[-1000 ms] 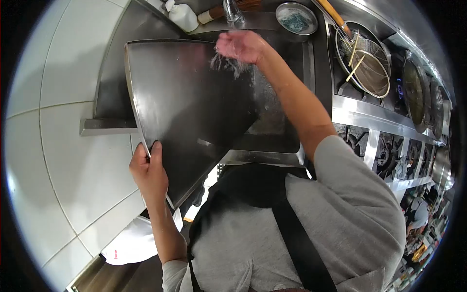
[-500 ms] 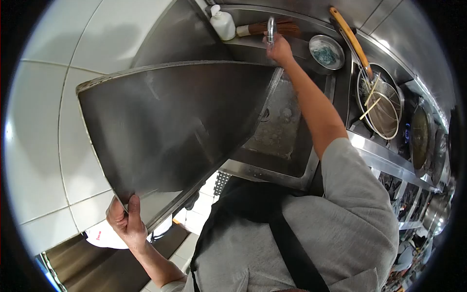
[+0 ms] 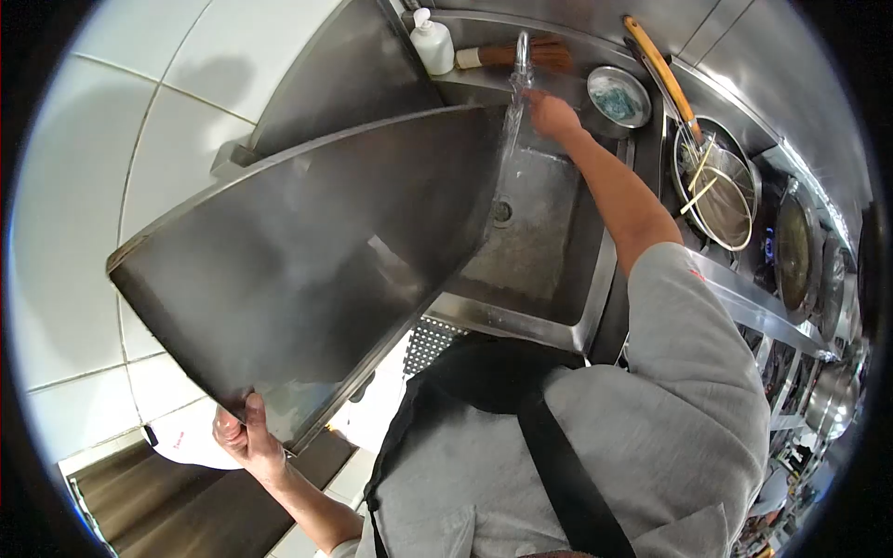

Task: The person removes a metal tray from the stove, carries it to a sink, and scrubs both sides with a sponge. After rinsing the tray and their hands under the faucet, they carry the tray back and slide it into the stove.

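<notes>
A large dark metal tray (image 3: 307, 260) is tilted up over the left part of the sink (image 3: 539, 251). My left hand (image 3: 249, 435) grips its lower left corner, the thumb on the inner face and the fingers behind. My right hand (image 3: 553, 113) is just beside the spout of the faucet (image 3: 523, 60), with one finger pointing toward the water. Water runs down from the spout beside the tray's right end. What, if anything, the right hand holds is too small to tell. The sink's drain (image 3: 502, 212) is in view.
Behind the sink are a white pump bottle (image 3: 433, 45), a brush (image 3: 493, 57) and a metal bowl (image 3: 618, 97) with a greenish scrubber. To the right, strainers (image 3: 724, 206) and an orange-handled utensil (image 3: 665, 70) lie over a pan; a burner flame shows beyond.
My right hand has come off the faucet, slightly right and down, and water now runs. The tray's left end has dropped lower and moved left, with my left hand still on it.
</notes>
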Tool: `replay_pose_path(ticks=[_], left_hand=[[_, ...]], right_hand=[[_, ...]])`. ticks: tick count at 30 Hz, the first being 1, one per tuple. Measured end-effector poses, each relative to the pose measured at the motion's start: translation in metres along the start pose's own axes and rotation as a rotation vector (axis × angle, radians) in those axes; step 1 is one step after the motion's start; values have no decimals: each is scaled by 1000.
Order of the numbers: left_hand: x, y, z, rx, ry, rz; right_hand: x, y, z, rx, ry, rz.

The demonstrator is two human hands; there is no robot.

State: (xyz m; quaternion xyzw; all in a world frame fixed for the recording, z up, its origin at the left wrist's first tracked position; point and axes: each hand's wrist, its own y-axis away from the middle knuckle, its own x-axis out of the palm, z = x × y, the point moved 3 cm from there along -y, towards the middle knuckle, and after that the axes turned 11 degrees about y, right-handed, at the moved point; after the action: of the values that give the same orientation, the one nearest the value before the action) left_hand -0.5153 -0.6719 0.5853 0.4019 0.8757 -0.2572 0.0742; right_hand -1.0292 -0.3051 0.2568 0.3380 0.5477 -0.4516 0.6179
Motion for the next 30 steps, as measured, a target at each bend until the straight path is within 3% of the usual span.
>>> replay_pose_path(ticks=[4, 10, 16, 18, 20, 22, 24, 26, 29, 30], left_hand=[[-19, 14, 2, -67, 77, -58], [-39, 20, 13, -14, 77, -44], [-62, 43, 25, 82, 131, 2], [-77, 54, 26, 143, 118, 18], [-95, 69, 23, 196, 115, 6], [-110, 86, 16, 253, 134, 28], [-123, 105, 6, 306, 161, 94], [-128, 125, -10, 305, 58, 155], [-137, 150, -18, 376, -91, 209], [-140, 158, -18, 400, -34, 206]], right_hand=[[11, 60, 17, 312, -138, 97], [38, 163, 59, 553, -225, 203], [-3, 268, 132, 564, -237, 102], [-4, 299, 163, 424, -368, 12], [-11, 323, 209, 281, -574, 422], [31, 345, 261, 357, -964, 772], [42, 375, 333, 772, -1654, 916], [38, 387, 386, 822, -1927, 854], [14, 389, 432, 728, -2341, 540], [9, 394, 437, 779, -2312, 526]])
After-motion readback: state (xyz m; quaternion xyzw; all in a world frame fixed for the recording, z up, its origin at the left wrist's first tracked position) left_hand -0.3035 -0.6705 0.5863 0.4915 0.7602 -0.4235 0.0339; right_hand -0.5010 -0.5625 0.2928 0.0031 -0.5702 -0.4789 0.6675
